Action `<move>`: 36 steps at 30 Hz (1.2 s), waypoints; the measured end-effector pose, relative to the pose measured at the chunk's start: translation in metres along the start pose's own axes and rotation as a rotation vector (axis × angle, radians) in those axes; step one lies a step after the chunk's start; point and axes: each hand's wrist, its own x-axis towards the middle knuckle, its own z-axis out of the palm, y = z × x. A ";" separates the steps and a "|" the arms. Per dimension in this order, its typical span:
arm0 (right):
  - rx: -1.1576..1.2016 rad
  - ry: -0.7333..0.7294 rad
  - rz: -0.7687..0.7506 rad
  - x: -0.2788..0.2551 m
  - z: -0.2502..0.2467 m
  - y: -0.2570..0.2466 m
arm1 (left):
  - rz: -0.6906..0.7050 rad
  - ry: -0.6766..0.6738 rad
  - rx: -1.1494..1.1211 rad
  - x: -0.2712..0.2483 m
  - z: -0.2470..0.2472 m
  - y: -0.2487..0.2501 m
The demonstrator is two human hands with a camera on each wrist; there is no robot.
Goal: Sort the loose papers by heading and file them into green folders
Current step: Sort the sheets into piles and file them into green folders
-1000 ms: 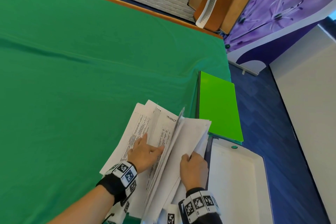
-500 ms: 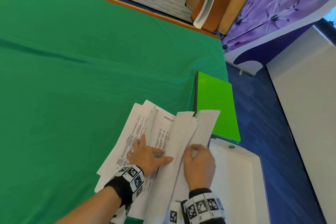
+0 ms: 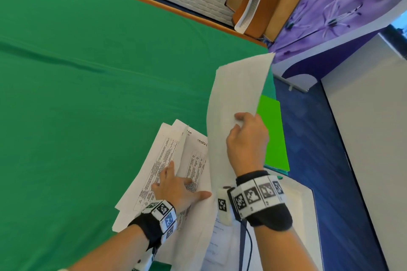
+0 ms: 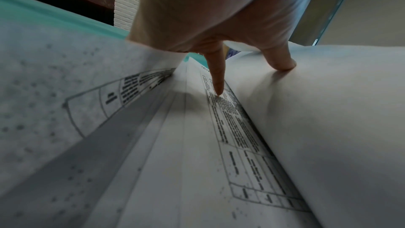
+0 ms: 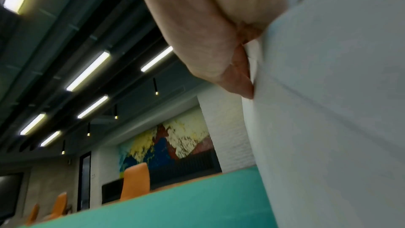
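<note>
A fanned pile of printed papers (image 3: 163, 165) lies on the green cloth at the table's near right edge. My left hand (image 3: 176, 185) rests flat on the pile, its straight fingers (image 4: 219, 82) pressing a sheet with a printed table. My right hand (image 3: 246, 138) pinches a white sheet (image 3: 237, 99) and holds it raised above the pile, blank side toward me. A bright green folder (image 3: 273, 136) lies closed at the table's right edge, partly hidden behind the raised sheet and my right hand. In the right wrist view the sheet (image 5: 328, 110) fills the right side.
A white tray (image 3: 306, 215) sits near my right wrist beyond the table edge. The green tablecloth (image 3: 88, 94) spreads wide to the left and far side. Blue floor (image 3: 319, 160) and a white cabinet (image 3: 374, 138) lie to the right.
My right hand has lifted a white sheet off the pile, up and away, where it now covers part of the folder. My left hand stays pressed on the pile.
</note>
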 end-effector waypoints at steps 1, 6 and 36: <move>-0.011 -0.025 0.009 0.001 0.006 0.000 | -0.002 0.006 0.007 0.000 0.000 0.000; 0.037 0.035 -0.017 0.013 0.014 -0.012 | -0.003 0.030 0.016 0.001 0.002 0.000; -0.352 -0.476 -0.037 -0.020 0.057 0.009 | 0.146 -0.180 -0.568 0.023 -0.081 -0.016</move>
